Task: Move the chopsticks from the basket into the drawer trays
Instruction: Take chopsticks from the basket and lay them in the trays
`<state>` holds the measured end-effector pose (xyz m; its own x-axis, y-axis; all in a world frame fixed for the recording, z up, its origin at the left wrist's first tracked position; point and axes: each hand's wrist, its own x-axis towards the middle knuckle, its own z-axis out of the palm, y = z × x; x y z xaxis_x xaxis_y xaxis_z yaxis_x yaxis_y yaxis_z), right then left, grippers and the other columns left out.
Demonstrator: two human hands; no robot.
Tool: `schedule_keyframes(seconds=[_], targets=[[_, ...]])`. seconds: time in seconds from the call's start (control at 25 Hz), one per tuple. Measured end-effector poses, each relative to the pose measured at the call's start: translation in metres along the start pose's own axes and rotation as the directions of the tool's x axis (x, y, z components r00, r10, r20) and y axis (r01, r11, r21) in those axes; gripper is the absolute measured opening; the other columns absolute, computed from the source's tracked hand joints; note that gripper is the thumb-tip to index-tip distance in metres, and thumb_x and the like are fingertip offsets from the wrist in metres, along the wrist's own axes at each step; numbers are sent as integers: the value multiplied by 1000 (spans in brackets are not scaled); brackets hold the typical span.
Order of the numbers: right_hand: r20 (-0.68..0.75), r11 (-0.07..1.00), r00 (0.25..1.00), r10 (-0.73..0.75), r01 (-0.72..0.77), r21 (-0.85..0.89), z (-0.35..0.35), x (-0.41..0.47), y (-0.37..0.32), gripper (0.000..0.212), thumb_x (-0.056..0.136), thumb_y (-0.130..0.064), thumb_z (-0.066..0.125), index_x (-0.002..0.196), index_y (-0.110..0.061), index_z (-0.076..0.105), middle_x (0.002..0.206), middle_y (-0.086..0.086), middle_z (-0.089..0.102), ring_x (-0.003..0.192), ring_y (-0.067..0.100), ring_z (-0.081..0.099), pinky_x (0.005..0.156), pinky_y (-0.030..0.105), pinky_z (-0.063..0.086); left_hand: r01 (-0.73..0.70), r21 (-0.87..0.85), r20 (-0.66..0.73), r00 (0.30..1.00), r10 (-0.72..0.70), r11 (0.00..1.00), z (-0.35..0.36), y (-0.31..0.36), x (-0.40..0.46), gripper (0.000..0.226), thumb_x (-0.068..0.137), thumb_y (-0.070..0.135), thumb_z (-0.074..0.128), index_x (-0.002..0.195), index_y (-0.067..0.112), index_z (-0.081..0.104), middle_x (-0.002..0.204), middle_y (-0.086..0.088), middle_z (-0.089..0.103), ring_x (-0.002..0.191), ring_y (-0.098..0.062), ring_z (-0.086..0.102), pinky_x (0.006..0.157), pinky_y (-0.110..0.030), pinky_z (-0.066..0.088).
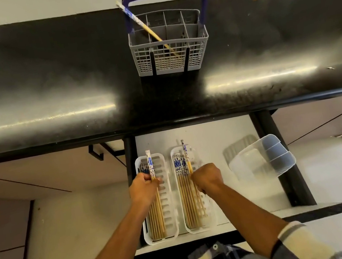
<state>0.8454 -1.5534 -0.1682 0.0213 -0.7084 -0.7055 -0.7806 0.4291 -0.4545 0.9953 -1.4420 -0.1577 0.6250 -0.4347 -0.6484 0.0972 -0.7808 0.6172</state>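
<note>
My left hand [144,187] gripping chopsticks [151,167] over the left tray [168,198], my right hand [207,177] gripping a chopstick [185,154] over the right tray [210,213], one chopstick [142,26] in the far basket [172,58]

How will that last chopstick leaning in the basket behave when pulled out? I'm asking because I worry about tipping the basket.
The chopstick looks thin, straight and wooden, so probably stiff and very light. It leans loosely across the basket, apparently unclamped, so it should lift out easily. The glazed-looking patterned end may be a bit slippery. The basket's broad base makes tipping unlikely.
</note>
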Motion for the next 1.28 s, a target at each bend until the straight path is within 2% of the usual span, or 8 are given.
schedule_keyframes(seconds=[0.08,0.24,0.44,0.56,0.68,0.92,1.2,1.28], targets=[[-10,997,1000,-10,10,-77,8,2,-5,17,82,-10,68,66,-5,66,47,6,63,36,16,58,46,27,54,-21,101,-17,1000,23,995,3,-2,5,20,89,28,70,96,13,60,88,-2,67,79,-16,64,66,-29,50],[-44,993,999,21,-26,-117,22,-1,4,19,85,-9,64,66,-7,63,46,5,63,38,15,61,62,35,63,0,119,7,1000,-1,993,16,-13,9,16,91,22,68,98,10,59,85,-3,68,63,-6,60,51,-18,39],[-64,991,996,61,-68,-113,34,-9,22,12,87,-12,63,82,-4,71,60,8,70,48,18,68,53,28,59,12,90,6,1000,-12,996,18,-28,17,16,88,19,72,93,11,59,91,-9,72,77,-21,72,54,-22,47],[-88,988,994,62,-74,-134,39,-8,19,11,87,-7,58,86,-5,69,74,12,75,62,25,74,63,37,64,5,118,18,1000,-7,993,22,-28,20,17,88,20,71,96,9,60,92,-9,71,76,-22,71,58,-26,51],[-107,989,993,43,-58,-140,45,-5,10,15,91,-6,55,99,-5,68,86,13,75,74,29,75,70,42,64,3,152,23,1000,-7,988,27,-26,22,16,90,21,70,94,12,57,91,-8,70,68,-17,68,53,-24,49],[-103,959,995,4,-33,-280,48,-12,5,26,99,-16,52,121,-4,58,116,13,68,104,31,68,86,37,57,8,255,26,1000,-15,967,32,-29,26,15,89,24,69,87,18,55,90,-5,67,70,-19,67,49,-23,42],[-118,910,992,-54,1,-414,49,-15,13,25,99,-16,53,120,-6,62,114,10,68,102,27,68,85,37,58,6,298,33,999,-17,955,36,-29,31,10,87,22,69,87,17,61,86,-5,71,70,-20,69,46,-23,44],[-111,893,991,-68,11,-449,48,-15,13,24,99,-16,54,120,-7,62,114,10,68,102,27,68,85,37,59,1,318,32,999,-11,948,37,-28,31,10,87,22,70,84,16,63,86,-5,70,69,-17,65,45,-21,39]])
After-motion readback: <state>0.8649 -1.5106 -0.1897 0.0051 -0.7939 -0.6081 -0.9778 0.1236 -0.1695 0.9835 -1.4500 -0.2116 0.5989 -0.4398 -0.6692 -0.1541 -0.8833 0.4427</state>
